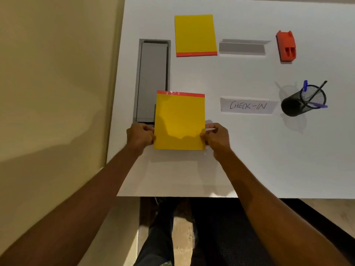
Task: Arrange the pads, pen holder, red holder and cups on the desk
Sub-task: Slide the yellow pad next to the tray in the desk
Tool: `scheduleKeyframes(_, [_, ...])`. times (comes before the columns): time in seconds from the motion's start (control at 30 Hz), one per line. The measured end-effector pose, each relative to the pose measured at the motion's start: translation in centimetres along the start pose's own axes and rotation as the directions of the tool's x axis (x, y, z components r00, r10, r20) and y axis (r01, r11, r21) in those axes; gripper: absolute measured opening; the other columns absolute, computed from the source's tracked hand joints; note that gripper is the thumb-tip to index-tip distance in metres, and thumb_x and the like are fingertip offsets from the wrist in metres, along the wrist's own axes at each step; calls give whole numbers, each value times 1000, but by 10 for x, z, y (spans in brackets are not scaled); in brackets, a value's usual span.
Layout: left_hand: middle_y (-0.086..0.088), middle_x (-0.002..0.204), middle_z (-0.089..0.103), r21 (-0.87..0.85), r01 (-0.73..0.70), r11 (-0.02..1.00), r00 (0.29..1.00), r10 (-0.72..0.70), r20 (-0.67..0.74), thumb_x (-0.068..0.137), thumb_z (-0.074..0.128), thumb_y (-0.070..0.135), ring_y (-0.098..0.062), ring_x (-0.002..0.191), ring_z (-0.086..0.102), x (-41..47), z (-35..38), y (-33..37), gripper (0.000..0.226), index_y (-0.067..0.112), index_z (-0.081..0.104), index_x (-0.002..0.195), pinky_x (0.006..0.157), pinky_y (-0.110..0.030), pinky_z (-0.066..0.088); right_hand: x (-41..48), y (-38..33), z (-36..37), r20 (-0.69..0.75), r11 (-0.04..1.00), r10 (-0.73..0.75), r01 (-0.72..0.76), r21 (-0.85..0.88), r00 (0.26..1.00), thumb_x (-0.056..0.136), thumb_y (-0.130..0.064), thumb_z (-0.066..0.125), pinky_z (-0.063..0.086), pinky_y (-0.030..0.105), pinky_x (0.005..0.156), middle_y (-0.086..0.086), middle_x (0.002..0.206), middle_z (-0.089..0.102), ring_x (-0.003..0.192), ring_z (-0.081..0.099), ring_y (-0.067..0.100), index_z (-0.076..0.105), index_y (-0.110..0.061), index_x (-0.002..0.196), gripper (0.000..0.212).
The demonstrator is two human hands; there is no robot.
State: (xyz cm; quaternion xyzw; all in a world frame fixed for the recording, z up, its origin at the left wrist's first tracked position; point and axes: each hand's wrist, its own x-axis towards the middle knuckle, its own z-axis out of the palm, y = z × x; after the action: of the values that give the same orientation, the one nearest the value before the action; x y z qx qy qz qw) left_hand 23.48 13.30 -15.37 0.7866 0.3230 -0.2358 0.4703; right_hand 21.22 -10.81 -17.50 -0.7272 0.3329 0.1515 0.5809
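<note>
Left hand (139,135): fingers curled, pinching the left edge of the near yellow pad (179,121).
Near yellow pad: between both hands, red strip on its far edge; whether it rests on the white desk (249,150) is unclear; it covers a corner of the grey recess (152,79).
Right hand (216,136): fingers curled, pinching the pad's right edge.
Far yellow pad (195,34): flat, well apart.
Check-in sign (247,106): right of the near pad.
Red holder (286,46): far right.
Pen holder (303,100): tilted, mesh, pens inside.
Cups: not seen.
</note>
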Motion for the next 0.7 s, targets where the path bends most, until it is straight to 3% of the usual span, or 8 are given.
scheduleKeyframes(0.13, [-28,104,70,149,-25,988,996,37,-76,80,71,-11,-41,94,69,8,-42,-9,20,-12,71,101,84,-53,59,-11,-7,44,55,996,-82,83,-25,995,83,5,68,58,55,83,3,90,65,90,64,26,64,-18,92,25])
scheduleKeyframes(0.3, [-25,113,67,493,69,867,980,33,-195,80,70,-4,-41,104,66,11,-75,-26,29,-4,70,109,83,-41,57,-23,-4,99,90,992,-66,75,-100,994,82,-1,73,59,50,83,10,101,70,93,68,29,65,-17,104,29])
scheduleKeyframes(0.4, [-27,124,61,605,116,788,976,22,-216,84,66,-1,-44,112,61,10,-81,-32,29,-5,65,113,84,-43,53,-28,2,121,86,986,-49,62,-154,995,82,-4,74,60,47,81,10,103,70,90,68,26,64,-20,109,33])
scheduleKeyframes(0.53, [-26,130,56,627,129,768,978,8,-210,88,64,2,-42,115,59,15,-82,-38,31,-3,60,119,87,-43,52,-31,7,137,67,983,-29,40,-177,997,86,-6,72,58,38,75,10,107,69,86,65,21,62,-21,111,31])
scheduleKeyframes(0.7, [-24,118,64,573,112,812,983,-8,-182,88,64,6,-41,105,64,20,-81,-42,21,-4,64,106,69,-38,47,-38,7,148,10,970,-50,51,-237,999,85,-4,68,61,44,78,6,107,71,84,66,20,65,-22,107,28])
